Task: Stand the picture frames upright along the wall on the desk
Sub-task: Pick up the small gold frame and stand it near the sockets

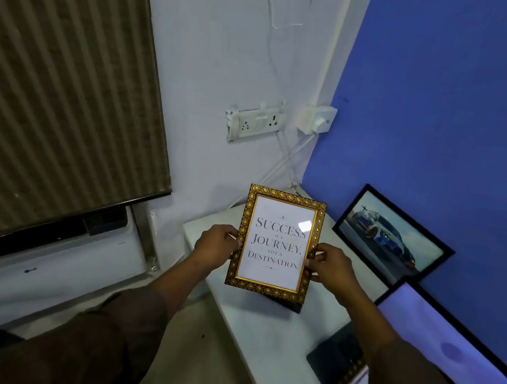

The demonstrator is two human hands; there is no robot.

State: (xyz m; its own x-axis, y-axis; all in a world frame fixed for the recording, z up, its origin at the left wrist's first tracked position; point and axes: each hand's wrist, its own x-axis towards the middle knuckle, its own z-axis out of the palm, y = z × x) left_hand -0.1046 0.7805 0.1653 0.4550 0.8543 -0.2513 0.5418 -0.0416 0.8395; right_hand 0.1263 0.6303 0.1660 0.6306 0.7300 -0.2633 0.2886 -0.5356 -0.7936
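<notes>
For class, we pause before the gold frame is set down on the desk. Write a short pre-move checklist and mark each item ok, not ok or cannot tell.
1. Grip: left hand and right hand hold the gold frame by its two side edges: ok.
2. Frame right way up, text readable: ok.
3. Free desk space by the wall, left of the car picture: ok.
4. Car picture already stands leaning on the blue wall: ok.
5. Stand behind the gold frame opened: cannot tell.
6. Frame already resting on the desk: cannot tell.
</notes>
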